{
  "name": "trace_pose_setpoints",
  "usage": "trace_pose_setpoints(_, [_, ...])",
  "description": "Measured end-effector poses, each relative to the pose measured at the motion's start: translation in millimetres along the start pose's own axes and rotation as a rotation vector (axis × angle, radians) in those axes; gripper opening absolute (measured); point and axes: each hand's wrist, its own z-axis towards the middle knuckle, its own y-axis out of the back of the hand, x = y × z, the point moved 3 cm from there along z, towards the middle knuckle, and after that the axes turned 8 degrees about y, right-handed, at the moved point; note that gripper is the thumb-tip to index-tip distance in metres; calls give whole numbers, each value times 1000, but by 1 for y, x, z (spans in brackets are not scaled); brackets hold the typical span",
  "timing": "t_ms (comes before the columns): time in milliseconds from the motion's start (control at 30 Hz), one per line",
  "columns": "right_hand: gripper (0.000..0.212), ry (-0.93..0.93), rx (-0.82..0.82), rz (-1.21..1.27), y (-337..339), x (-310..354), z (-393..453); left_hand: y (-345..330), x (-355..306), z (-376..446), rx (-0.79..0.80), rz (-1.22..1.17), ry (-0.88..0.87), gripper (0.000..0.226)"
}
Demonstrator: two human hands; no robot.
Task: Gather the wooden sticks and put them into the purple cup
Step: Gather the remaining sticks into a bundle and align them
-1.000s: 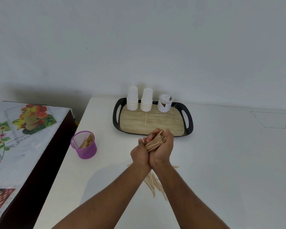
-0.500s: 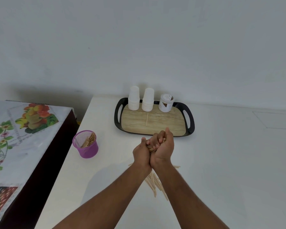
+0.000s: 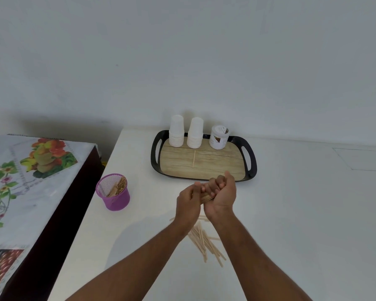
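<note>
Compared with half a second earlier, the hands have drifted slightly apart, and the bundle of sticks (image 3: 205, 197) shows again between them. The right hand (image 3: 220, 195) keeps its grip clenched around the bundle; the left hand (image 3: 189, 199) curls loosely against the bundle's near end. More loose sticks (image 3: 202, 238) lie on the white bench (image 3: 291, 213) beneath the wrists. The purple cup (image 3: 114, 192), already holding some sticks, stands well to the left.

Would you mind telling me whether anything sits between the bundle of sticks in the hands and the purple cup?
Nothing visible does. Only bare white table lies between the bundle of sticks and the purple cup to its left; the tray sits farther back.
</note>
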Motion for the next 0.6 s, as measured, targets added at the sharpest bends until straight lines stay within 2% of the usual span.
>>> trace_pose_setpoints(67, [58, -27, 1, -16, 1, 2, 5, 5, -2, 1, 64, 310, -235, 42])
trace_pose_setpoints(133, [62, -53, 4, -64, 2, 2, 8, 4, 1, 4, 231, 482, -302, 58])
trace_pose_setpoints(233, [60, -53, -7, -269, 4, -6, 10, 3, 3, 9, 359, 575, -265, 67])
trace_pose_setpoints(333, [56, 39, 30, -533, 5, -12, 17, 4, 6, 13, 440, 457, -122, 42])
trace_pose_setpoints(433, [56, 84, 127, -768, 1, -18, 29, 10, 9, 22, 404, 574, -190, 33])
trace_pose_setpoints(500, [54, 54, 145, -847, -2, -22, 37, 16, 10, 33, 361, 594, -199, 31])
trace_pose_setpoints(600, [58, -50, 185, -960, -6, -28, 54, 21, 14, 47, 327, 597, -140, 12])
